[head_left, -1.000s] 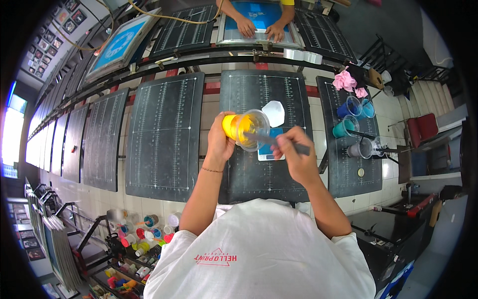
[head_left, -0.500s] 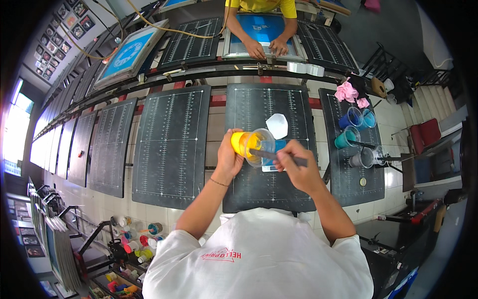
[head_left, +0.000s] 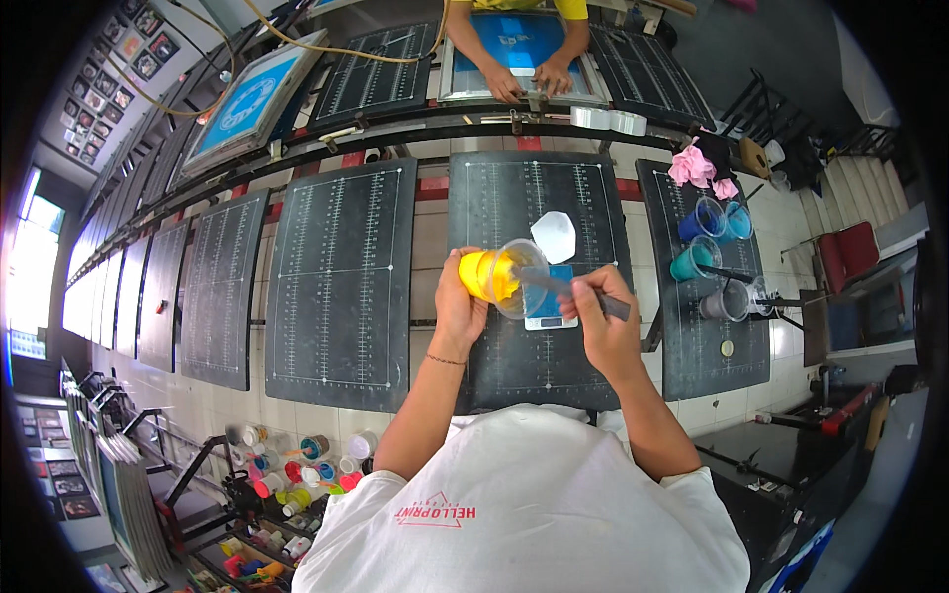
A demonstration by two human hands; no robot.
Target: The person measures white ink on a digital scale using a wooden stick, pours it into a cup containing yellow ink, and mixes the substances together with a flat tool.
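Tilted on its side in my left hand (head_left: pixel 460 298) is a clear plastic cup (head_left: pixel 522 304) with thick yellow ink (head_left: pixel 491 276) inside; my fingers wrap round its base. The cup's mouth faces right. My right hand (head_left: pixel 605 318) grips a dark grey spatula (head_left: pixel 551 283), whose blade reaches through the mouth to the ink. Behind and below the cup, a small blue and white digital scale (head_left: pixel 561 311) lies on a black platen (head_left: pixel 494 366) marked with rulers. A white many-sided sheet (head_left: pixel 554 237) lies just beyond the scale.
On the right-hand platen stand cups of blue (head_left: pixel 700 219), teal (head_left: pixel 692 262) and grey ink (head_left: pixel 725 304), near crumpled pink cloth (head_left: pixel 692 168). Across the rail, a person's hands (head_left: pixel 529 83) rest at a blue screen frame (head_left: pixel 514 44). Several ink pots (head_left: pixel 314 447) stand at lower left.
The spatula has shifted right with my right hand, and its blade now reaches into the cup's mouth. More of the scale shows. The other person's hands have moved slightly.
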